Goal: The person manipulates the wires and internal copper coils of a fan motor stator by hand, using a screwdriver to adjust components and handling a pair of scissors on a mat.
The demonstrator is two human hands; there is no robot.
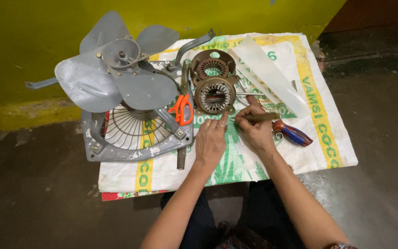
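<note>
My left hand (210,140) lies flat on the woven sack (328,138), fingertips touching the front edge of a round motor stator (214,95) with slotted iron core. My right hand (254,127) sits just right of it, pinching a thin brown stick-like tool (263,117) that points left toward the stator. A second rusty motor housing (213,64) rests behind the stator. Orange-handled scissors (181,109) lie to the left of the stator.
A grey exhaust fan with metal blades (116,69) and its square wire-guard frame (130,138) fill the left. A red-and-blue-handled screwdriver (293,133) lies right of my right hand. Translucent plastic strips (268,74) lie at the back right. A yellow wall stands behind; dark floor surrounds the sack.
</note>
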